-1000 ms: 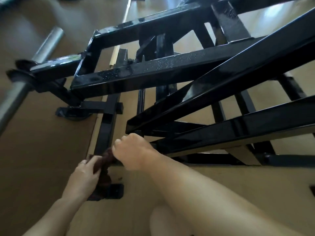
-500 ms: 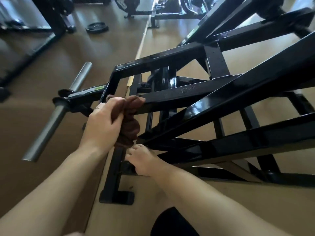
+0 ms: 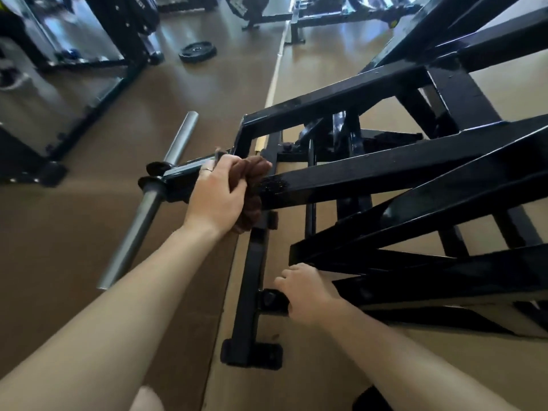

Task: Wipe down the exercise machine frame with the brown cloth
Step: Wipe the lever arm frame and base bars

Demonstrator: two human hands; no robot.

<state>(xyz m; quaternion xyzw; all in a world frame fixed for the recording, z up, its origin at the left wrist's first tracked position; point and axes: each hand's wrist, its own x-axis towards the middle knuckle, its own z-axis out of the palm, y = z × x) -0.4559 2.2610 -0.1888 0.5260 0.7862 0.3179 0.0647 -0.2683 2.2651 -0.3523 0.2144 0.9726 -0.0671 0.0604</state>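
The black steel frame [image 3: 385,170] of the exercise machine fills the right half of the head view, with beams crossing at angles. My left hand [image 3: 218,194] grips the bunched brown cloth [image 3: 252,188] and presses it against the left end of a middle beam, beside the corner joint. My right hand [image 3: 308,292] sits lower, fingers curled over the end of a lower beam near the base rail. Part of the cloth is hidden under my left palm.
A grey steel weight peg [image 3: 148,203] sticks out to the left of the frame. A black base rail [image 3: 252,277] runs along the brown floor. A weight plate [image 3: 197,51] lies on the floor farther back, beside other dark machines [image 3: 89,54].
My left hand lifted the cloth from the base rail near the floor up to the middle beam. My right hand stayed low by the lower beam. The view tilted upward.
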